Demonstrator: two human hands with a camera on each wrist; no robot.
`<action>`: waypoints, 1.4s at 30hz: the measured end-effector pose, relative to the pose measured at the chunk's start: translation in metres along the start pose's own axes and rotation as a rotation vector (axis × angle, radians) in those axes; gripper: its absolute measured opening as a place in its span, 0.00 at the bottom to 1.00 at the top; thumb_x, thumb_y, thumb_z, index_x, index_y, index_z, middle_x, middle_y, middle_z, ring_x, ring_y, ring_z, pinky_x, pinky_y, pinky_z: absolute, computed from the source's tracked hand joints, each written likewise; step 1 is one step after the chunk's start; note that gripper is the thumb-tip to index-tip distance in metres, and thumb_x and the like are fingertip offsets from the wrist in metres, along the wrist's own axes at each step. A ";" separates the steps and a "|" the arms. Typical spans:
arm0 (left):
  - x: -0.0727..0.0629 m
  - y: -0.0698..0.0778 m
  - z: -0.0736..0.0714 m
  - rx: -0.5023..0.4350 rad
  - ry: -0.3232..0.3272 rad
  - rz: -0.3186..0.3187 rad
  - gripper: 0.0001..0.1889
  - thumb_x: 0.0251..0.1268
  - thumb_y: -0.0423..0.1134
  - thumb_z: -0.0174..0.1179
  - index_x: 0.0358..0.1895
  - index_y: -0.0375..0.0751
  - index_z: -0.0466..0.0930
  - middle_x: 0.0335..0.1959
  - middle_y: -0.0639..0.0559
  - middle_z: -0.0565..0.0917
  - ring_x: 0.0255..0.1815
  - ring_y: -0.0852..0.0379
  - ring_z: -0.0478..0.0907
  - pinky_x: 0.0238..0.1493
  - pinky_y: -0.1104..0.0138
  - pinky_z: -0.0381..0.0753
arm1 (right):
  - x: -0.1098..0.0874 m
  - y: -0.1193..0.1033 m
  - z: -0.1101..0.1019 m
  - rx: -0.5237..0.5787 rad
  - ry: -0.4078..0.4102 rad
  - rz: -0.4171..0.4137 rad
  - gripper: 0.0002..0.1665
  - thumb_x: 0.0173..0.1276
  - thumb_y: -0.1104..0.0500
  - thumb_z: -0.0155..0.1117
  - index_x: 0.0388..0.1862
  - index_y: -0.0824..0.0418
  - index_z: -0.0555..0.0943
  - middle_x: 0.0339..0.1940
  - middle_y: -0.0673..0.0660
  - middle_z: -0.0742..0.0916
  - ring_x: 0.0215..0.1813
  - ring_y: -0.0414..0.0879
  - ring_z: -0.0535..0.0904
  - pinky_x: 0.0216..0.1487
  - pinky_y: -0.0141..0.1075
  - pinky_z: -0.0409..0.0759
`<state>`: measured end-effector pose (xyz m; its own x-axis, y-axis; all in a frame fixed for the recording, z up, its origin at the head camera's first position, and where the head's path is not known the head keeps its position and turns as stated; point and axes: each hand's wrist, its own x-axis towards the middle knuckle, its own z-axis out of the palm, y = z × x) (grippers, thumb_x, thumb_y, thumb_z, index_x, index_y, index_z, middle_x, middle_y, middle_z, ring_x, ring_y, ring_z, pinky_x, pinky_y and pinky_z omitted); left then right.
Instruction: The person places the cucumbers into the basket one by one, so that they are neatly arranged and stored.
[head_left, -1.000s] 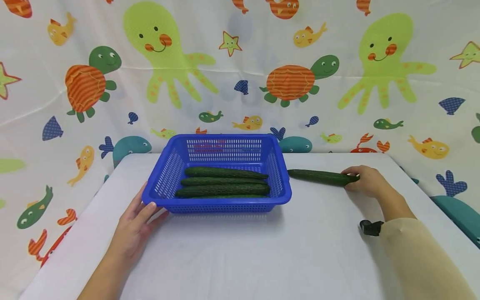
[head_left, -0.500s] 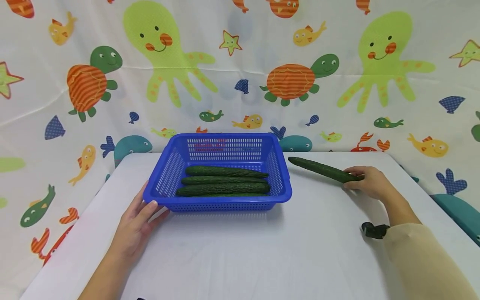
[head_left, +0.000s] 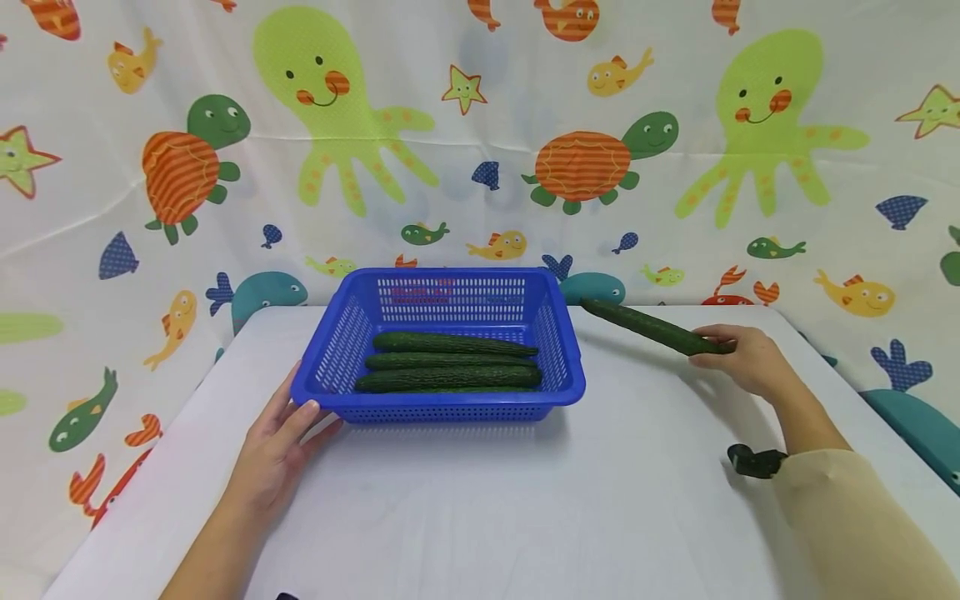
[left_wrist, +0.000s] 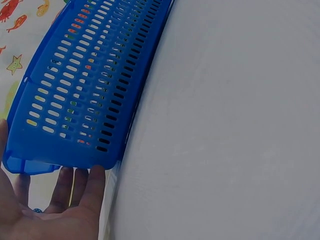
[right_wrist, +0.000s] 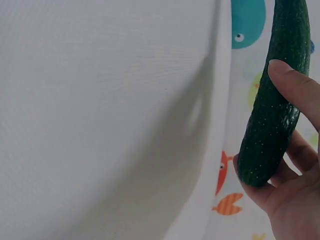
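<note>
A blue plastic basket (head_left: 442, 401) with slotted walls sits on the white table, with several dark green cucumbers (head_left: 450, 379) lying side by side in it. At its near left corner my left hand (head_left: 272, 454) holds the rim, thumb at the front and fingers along the end wall; the left wrist view shows the fingertips against the basket's end (left_wrist: 65, 150). To the right of the basket, my right hand (head_left: 750, 360) grips one cucumber (head_left: 645, 323) by its right end. That cucumber tilts up to the left, raised over its shadow. In the right wrist view the thumb presses across the cucumber (right_wrist: 272, 115).
Behind the table hangs a white curtain (head_left: 480, 108) printed with sea animals. The white tablecloth (head_left: 510, 508) stretches in front of the basket. A small black device (head_left: 753, 462) is at the right wrist, beside a beige sleeve (head_left: 847, 508).
My right hand has lifted the cucumber from the table, its left end rising first, and moved slightly to the right. The left hand stays at the basket's corner.
</note>
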<state>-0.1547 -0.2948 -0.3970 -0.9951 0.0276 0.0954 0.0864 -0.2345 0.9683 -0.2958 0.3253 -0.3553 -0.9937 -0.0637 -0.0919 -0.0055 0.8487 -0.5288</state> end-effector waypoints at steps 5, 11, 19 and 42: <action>0.000 0.000 0.000 0.000 -0.006 0.004 0.33 0.85 0.37 0.46 0.85 0.58 0.48 0.73 0.58 0.70 0.65 0.64 0.79 0.60 0.68 0.84 | -0.003 -0.006 -0.004 0.031 0.020 0.000 0.38 0.70 0.45 0.71 0.73 0.60 0.74 0.60 0.72 0.81 0.59 0.63 0.72 0.45 0.42 0.73; -0.001 0.001 0.001 0.008 0.005 -0.002 0.33 0.85 0.38 0.47 0.85 0.58 0.49 0.74 0.58 0.69 0.65 0.65 0.79 0.60 0.68 0.84 | -0.005 -0.014 -0.009 0.064 0.080 -0.039 0.37 0.70 0.44 0.72 0.71 0.61 0.76 0.58 0.72 0.84 0.57 0.61 0.74 0.46 0.42 0.72; -0.001 0.002 0.002 0.005 0.003 0.000 0.33 0.85 0.38 0.47 0.85 0.58 0.49 0.73 0.58 0.70 0.65 0.65 0.79 0.60 0.68 0.83 | -0.005 -0.034 -0.017 0.073 0.104 -0.074 0.40 0.69 0.41 0.72 0.72 0.60 0.76 0.59 0.72 0.83 0.57 0.60 0.75 0.45 0.40 0.73; -0.001 0.001 0.000 0.022 0.006 -0.010 0.33 0.84 0.39 0.48 0.85 0.59 0.49 0.73 0.56 0.69 0.64 0.67 0.80 0.60 0.69 0.84 | 0.010 -0.136 -0.027 0.117 0.036 -0.154 0.33 0.72 0.45 0.69 0.73 0.54 0.76 0.60 0.66 0.81 0.59 0.60 0.74 0.54 0.49 0.75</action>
<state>-0.1532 -0.2950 -0.3958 -0.9961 0.0234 0.0848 0.0779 -0.2130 0.9739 -0.3084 0.2233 -0.2620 -0.9856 -0.1672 0.0270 -0.1467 0.7633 -0.6292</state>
